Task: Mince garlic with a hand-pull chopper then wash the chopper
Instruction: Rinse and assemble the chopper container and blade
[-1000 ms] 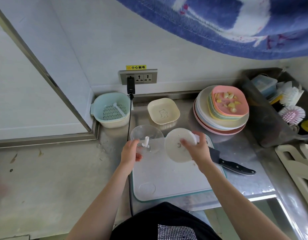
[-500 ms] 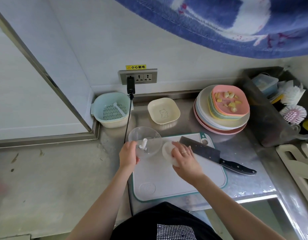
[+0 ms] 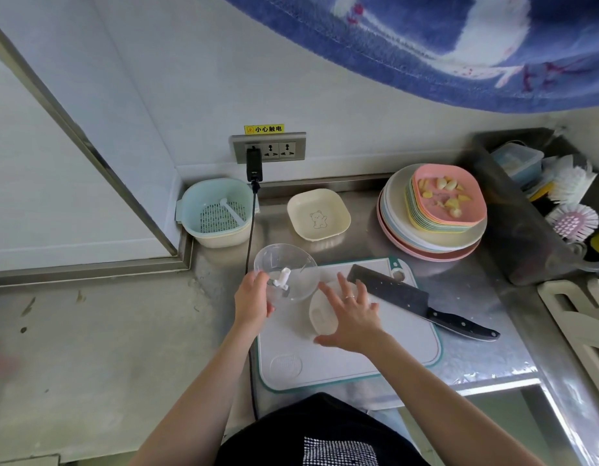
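Two hands over white cutting board (image 3: 342, 361): left hand (image 3: 251, 299) grips clear round chopper bowl (image 3: 286, 269); right hand (image 3: 350, 312) spread flat above white round lid (image 3: 320, 316).

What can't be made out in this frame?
- Chopper lid: head view, mostly covered by the right hand.
- Blades in the clear bowl: only a white post shows; too small and partly behind the left hand.
- Sink contents: cut off by the right edge.
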Available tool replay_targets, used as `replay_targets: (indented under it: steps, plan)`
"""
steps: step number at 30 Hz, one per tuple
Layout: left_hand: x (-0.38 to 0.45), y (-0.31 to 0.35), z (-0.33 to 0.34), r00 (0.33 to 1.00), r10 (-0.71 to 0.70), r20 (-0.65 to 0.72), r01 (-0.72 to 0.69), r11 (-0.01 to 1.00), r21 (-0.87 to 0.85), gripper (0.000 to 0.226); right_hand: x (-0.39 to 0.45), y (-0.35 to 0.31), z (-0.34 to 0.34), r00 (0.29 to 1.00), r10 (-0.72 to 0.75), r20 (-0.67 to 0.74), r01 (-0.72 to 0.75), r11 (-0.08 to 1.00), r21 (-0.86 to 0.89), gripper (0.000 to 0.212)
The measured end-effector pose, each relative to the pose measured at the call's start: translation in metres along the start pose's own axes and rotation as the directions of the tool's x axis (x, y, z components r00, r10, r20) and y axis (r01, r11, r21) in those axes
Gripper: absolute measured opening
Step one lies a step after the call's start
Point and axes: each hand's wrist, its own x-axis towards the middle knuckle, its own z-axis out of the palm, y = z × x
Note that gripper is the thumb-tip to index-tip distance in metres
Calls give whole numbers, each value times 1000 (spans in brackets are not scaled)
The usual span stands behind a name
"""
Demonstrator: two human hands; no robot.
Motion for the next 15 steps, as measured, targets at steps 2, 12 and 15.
replay_targets:
  steps: [2, 12, 15]
  plan:
    - [0, 1, 0, 1000, 1, 0, -1, 1000, 3, 15, 0, -3, -8, 999, 26, -19, -25, 999, 34, 101]
    - [-4, 13, 10, 989, -122, 82, 126, 991, -51, 15, -2, -27, -75, 780, -67, -622, 430, 779, 456, 85]
    - [-14, 21, 16, 979, -92, 179, 114, 987, -113, 23, 3, -38, -81, 871, -219, -440, 413, 811, 414, 88]
